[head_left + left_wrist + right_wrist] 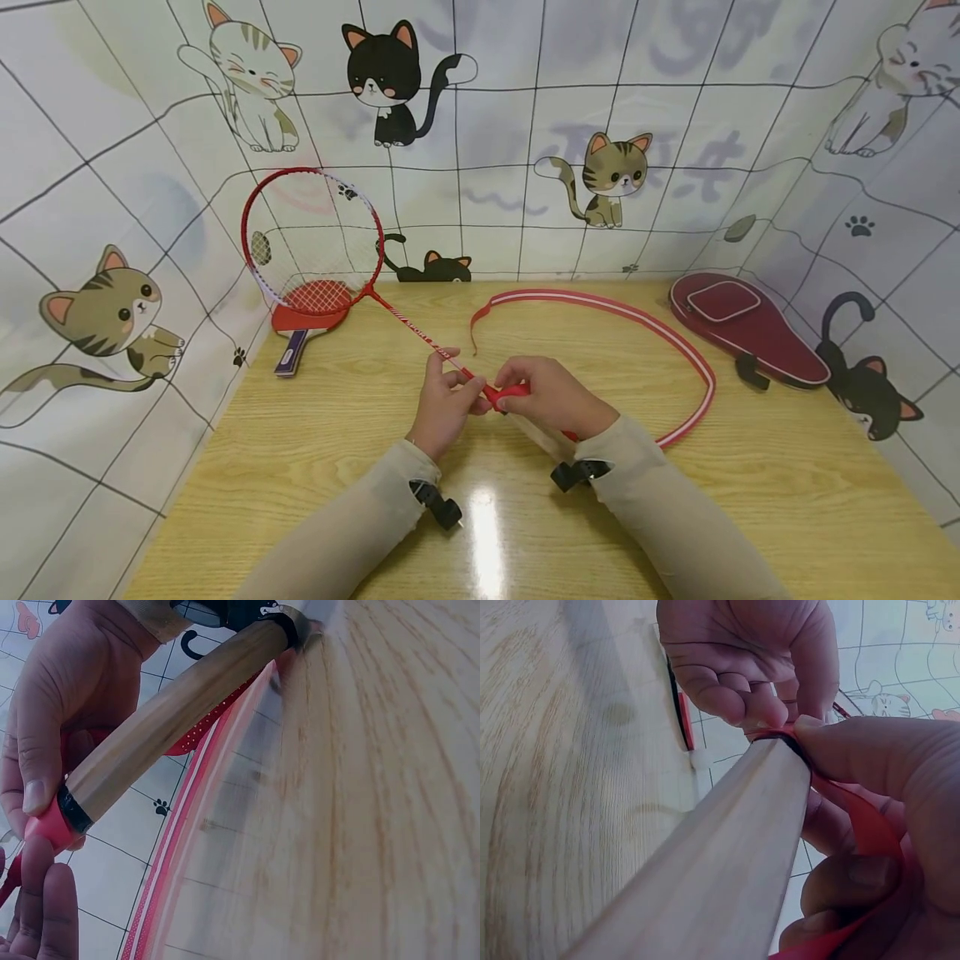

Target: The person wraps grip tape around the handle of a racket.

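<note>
A badminton racket (408, 322) slants across the table, head to the upper left, its bare wooden handle (180, 712) toward me. My left hand (444, 406) holds it between thumb and fingers where the shaft meets the handle. Beside it, my right hand (551, 393) pinches red grip tape (870, 825) against the handle's upper end, by a black band (790, 745). In the right wrist view the tape passes through that hand's curled fingers. A long stretch of the tape (637, 312), red with a white stripe, arcs over the table on the right.
At the back left a red table tennis bat (292, 350) lies behind the racket head. A dark red racket case (750, 329) sits at the back right. The wooden table (300, 500) ends at a wall covering (495, 200) printed with cats.
</note>
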`<state>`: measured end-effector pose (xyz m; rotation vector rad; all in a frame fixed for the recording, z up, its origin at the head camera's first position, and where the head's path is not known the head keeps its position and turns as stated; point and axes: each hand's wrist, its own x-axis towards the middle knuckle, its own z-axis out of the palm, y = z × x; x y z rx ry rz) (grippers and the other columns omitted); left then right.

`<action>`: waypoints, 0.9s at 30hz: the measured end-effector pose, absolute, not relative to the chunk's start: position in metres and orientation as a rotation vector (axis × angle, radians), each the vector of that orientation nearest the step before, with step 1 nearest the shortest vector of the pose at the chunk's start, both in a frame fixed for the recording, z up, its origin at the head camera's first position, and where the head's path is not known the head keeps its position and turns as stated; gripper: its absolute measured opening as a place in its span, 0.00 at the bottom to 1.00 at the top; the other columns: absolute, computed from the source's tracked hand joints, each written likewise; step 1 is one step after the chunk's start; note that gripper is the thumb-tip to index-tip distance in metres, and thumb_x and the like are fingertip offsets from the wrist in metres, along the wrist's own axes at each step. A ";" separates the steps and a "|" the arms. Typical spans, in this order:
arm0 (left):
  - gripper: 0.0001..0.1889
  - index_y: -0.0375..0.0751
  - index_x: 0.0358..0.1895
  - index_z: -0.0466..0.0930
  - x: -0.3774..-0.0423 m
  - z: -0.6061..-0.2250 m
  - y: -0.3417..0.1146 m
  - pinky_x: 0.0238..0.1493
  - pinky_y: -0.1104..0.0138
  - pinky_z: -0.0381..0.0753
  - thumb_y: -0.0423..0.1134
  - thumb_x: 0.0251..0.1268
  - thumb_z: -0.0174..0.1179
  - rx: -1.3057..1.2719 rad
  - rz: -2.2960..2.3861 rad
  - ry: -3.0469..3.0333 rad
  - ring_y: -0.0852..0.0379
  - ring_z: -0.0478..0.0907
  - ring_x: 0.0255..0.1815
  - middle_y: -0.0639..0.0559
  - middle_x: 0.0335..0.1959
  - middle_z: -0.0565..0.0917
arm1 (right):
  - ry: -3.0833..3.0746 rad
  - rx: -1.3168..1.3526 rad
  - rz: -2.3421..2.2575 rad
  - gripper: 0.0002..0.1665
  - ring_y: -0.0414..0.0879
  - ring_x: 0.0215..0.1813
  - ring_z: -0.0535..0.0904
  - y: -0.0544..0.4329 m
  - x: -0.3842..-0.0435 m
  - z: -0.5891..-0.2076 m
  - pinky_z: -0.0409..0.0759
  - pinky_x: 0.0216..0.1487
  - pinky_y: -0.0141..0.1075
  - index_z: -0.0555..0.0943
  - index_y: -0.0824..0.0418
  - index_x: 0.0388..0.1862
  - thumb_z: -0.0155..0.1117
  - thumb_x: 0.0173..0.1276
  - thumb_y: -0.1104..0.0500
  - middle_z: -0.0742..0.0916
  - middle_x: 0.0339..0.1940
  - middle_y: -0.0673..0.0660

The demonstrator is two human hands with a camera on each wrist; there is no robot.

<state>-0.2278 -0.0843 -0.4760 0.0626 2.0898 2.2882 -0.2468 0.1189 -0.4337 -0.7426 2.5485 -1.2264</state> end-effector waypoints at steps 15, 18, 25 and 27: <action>0.33 0.49 0.74 0.54 -0.226 -0.475 -0.082 0.38 0.59 0.91 0.34 0.75 0.65 0.060 2.289 2.119 0.50 0.88 0.28 0.44 0.32 0.83 | 2.629 -0.774 -1.239 0.15 0.44 0.40 0.81 0.115 -0.244 -0.433 0.81 0.41 0.40 0.81 0.52 0.42 0.81 0.63 0.59 0.87 0.41 0.48; 0.33 0.49 0.73 0.54 -0.226 -0.474 -0.082 0.38 0.59 0.91 0.34 0.75 0.65 0.054 2.285 2.122 0.52 0.88 0.28 0.44 0.32 0.83 | 2.636 -0.769 -1.224 0.16 0.44 0.39 0.81 0.113 -0.243 -0.433 0.82 0.41 0.39 0.81 0.52 0.43 0.81 0.63 0.58 0.87 0.41 0.48; 0.32 0.47 0.72 0.54 -0.227 -0.476 -0.082 0.38 0.59 0.91 0.32 0.75 0.63 0.041 2.264 2.146 0.53 0.87 0.27 0.43 0.31 0.84 | 2.618 -0.766 -1.218 0.17 0.44 0.39 0.81 0.113 -0.243 -0.434 0.81 0.41 0.40 0.81 0.51 0.45 0.81 0.63 0.57 0.86 0.41 0.47; 0.32 0.47 0.72 0.54 -0.227 -0.476 -0.082 0.38 0.59 0.91 0.32 0.76 0.63 0.036 2.259 2.151 0.53 0.87 0.27 0.43 0.32 0.84 | 2.604 -0.771 -1.230 0.17 0.44 0.39 0.81 0.114 -0.243 -0.433 0.81 0.41 0.41 0.81 0.51 0.45 0.81 0.64 0.58 0.86 0.41 0.47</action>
